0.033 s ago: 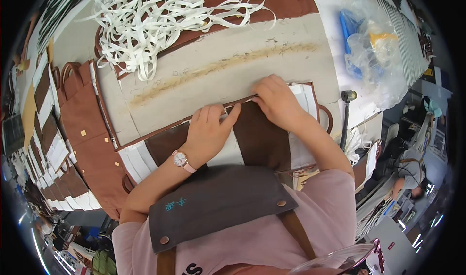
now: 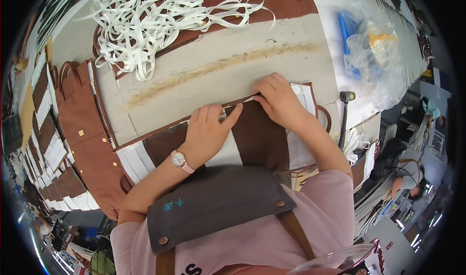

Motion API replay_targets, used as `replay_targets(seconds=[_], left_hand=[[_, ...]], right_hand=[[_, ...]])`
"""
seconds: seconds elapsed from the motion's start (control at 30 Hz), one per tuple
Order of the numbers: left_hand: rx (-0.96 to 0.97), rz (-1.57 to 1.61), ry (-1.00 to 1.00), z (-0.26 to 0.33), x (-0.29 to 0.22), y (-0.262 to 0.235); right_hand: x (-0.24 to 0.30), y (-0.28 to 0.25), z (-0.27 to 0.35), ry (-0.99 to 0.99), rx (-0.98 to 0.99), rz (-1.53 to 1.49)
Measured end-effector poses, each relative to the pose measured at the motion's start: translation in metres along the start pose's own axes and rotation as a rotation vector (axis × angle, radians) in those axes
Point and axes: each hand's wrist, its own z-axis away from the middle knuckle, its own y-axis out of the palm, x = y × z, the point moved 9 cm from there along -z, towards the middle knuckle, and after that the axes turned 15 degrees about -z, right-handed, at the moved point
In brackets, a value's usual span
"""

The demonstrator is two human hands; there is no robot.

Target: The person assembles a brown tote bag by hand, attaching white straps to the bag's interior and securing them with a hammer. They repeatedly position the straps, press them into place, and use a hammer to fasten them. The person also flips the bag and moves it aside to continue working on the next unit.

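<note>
I had the right hand (image 2: pixel 280 105) pinched on the rust-brown edge (image 2: pixel 170 127) of a brown-and-white bag panel (image 2: pixel 262 136) on the worktable (image 2: pixel 286 63), the left hand (image 2: pixel 206 131) beside it, hold unclear, and judged edge-work underway, its finished share untellable.

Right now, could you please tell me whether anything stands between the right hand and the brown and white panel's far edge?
Nothing visible does: the right hand touches the panel at that edge; the white tape lies farther off.
</note>
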Motion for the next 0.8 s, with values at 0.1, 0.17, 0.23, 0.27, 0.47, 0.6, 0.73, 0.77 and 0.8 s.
replay_targets(seconds=[0.1, 0.17, 0.23, 0.27, 0.47, 0.6, 0.73, 0.77, 0.8], left_hand=[[0.07, -0.014, 0.017, -0.005, -0.003, 0.005], [0.099, -0.02, 0.027, -0.008, -0.005, 0.006], [0.109, -0.027, 0.024, -0.01, -0.006, 0.006], [0.116, -0.034, 0.03, -0.011, -0.007, 0.005], [0.144, -0.065, 0.03, -0.014, -0.009, 0.005], [0.174, -0.055, 0.036, -0.014, -0.009, 0.006], [0.157, -0.044, 0.031, -0.013, -0.008, 0.005], [0.143, -0.039, 0.028, -0.012, -0.007, 0.005], [0.128, -0.035, 0.025, -0.012, -0.006, 0.005]], right_hand=[[0.0, -0.011, -0.003, 0.031, 0.018, -0.036], [0.0, -0.009, -0.005, 0.049, 0.025, -0.045], [0.002, -0.008, -0.009, 0.047, 0.049, -0.049], [0.002, -0.007, -0.01, 0.048, 0.058, -0.053], [0.0, 0.0, -0.014, 0.018, 0.16, -0.077], [0.005, 0.001, -0.006, -0.078, 0.192, -0.006], [0.012, 0.006, 0.007, -0.223, 0.219, 0.094], [0.015, 0.006, 0.008, -0.251, 0.22, 0.113], [0.016, 0.006, 0.008, -0.258, 0.219, 0.119]])
